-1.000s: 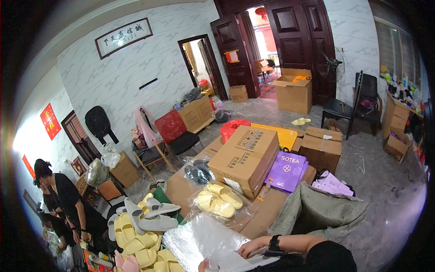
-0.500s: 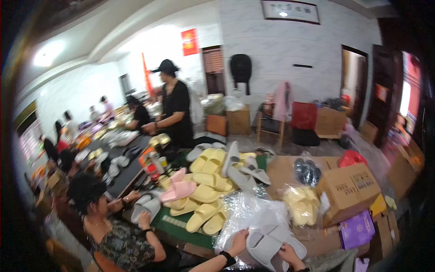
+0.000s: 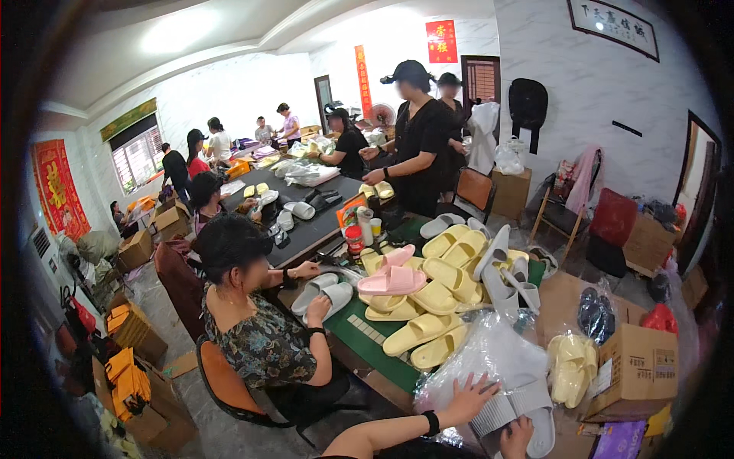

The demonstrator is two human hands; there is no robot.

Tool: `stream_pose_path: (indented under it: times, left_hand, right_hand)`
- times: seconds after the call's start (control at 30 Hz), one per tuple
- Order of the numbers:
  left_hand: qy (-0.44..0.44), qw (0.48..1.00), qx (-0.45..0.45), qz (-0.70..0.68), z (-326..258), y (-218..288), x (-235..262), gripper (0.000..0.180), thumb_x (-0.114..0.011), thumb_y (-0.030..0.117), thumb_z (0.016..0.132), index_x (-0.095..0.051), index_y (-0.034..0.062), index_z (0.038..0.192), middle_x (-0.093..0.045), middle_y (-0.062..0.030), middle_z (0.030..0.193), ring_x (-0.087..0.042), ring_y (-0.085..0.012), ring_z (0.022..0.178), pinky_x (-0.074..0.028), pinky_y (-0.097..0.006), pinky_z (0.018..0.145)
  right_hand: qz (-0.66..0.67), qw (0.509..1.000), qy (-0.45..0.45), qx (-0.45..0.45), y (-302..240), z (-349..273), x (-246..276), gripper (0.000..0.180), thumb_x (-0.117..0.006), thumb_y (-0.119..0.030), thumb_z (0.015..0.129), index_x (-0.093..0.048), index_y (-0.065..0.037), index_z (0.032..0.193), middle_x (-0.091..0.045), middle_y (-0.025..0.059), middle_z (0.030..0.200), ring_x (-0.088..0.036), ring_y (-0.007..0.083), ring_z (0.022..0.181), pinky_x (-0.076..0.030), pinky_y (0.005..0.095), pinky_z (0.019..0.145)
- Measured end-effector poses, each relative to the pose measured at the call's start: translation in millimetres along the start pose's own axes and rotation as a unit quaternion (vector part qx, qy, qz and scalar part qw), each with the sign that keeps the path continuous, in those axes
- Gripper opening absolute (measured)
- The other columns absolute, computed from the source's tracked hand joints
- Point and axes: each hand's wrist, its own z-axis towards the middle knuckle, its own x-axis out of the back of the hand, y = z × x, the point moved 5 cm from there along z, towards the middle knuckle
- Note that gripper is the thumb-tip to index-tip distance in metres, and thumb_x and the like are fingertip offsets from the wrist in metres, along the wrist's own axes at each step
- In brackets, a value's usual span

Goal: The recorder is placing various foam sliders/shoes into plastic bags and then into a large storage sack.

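Observation:
My left hand (image 3: 468, 396) lies flat with spread fingers on a crumpled clear plastic bag (image 3: 489, 356) at the table's near corner; a black band sits on that wrist. My right hand (image 3: 519, 438) is at the bottom edge, its fingers curled on the near end of a pair of grey slippers (image 3: 527, 409) lying on the bag. Most of that hand is cut off by the frame. Just beyond the bag is a heap of yellow slippers (image 3: 432, 298) with a pink slipper (image 3: 391, 280) on top.
To my left a seated person in a patterned top (image 3: 260, 340) handles grey slippers (image 3: 325, 294) on the green table mat (image 3: 367, 340). A bag of yellow slippers (image 3: 569, 367) and a cardboard box (image 3: 638, 367) sit at my right. A person in black (image 3: 417, 145) stands at the table's far side.
The view has swung left, from the stacked boxes to the long table of workers. My hands stay on the plastic bag and the grey slippers.

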Motion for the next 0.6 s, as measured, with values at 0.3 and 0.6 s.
stream_pose_path:
  times: [0.3, 0.6]
  left_hand:
    - [0.002, 0.995, -0.102, -0.015, -9.4, 23.7, 12.8, 0.064, -0.045, 0.008, 0.083, -0.025, 0.0356, 0.138, -0.012, -0.0127, 0.147, -0.017, -0.0471, 0.129, -0.023, -0.068, 0.093]
    - [-0.077, 0.969, -0.218, -0.084, -25.7, 45.8, 11.4, 0.058, -0.046, 0.013, 0.087, -0.027, 0.0331, 0.138, -0.012, -0.0174, 0.145, -0.015, -0.049, 0.129, -0.021, -0.063, 0.099]
  right_hand:
    - [0.072, 0.988, 0.006, -0.14, -3.4, 6.7, -24.2, 0.028, -0.061, -0.011, 0.064, -0.052, 0.001, 0.087, -0.046, 0.0191, 0.098, -0.043, 0.039, 0.095, -0.035, 0.0481, 0.076]
    - [-0.063, 0.981, 0.071, -0.169, 10.7, 12.5, -68.8, 0.04, -0.063, -0.02, 0.069, -0.053, 0.002, 0.101, -0.045, 0.0267, 0.111, -0.042, 0.043, 0.102, -0.036, 0.0507, 0.082]
